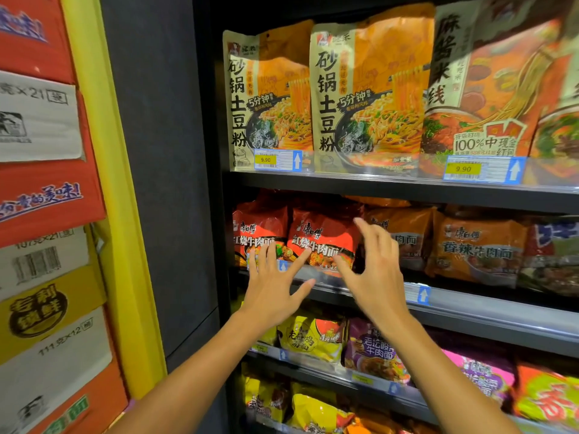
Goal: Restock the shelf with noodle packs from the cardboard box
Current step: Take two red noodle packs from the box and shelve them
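Observation:
Two red noodle packs stand side by side on the second shelf [463, 303]: one at the far left [258, 228] and one beside it [322, 234]. My left hand [275, 285] is spread open in front of the left pack's lower edge, fingers apart. My right hand [374, 267] hovers open just right of the second red pack, fingers curved, with nothing in it. Neither hand grips a pack. The cardboard box that the packs come from cannot be told apart from the stacked cartons [40, 195] at the left.
Orange noodle packs [476, 245] fill the same shelf to the right. Tall pouches [366, 95] stand on the shelf above, with price tags [277, 159]. Yellow [310, 339] and purple packs [372, 352] sit on the lower shelves. A yellow post [106, 170] stands left of the dark shelf side.

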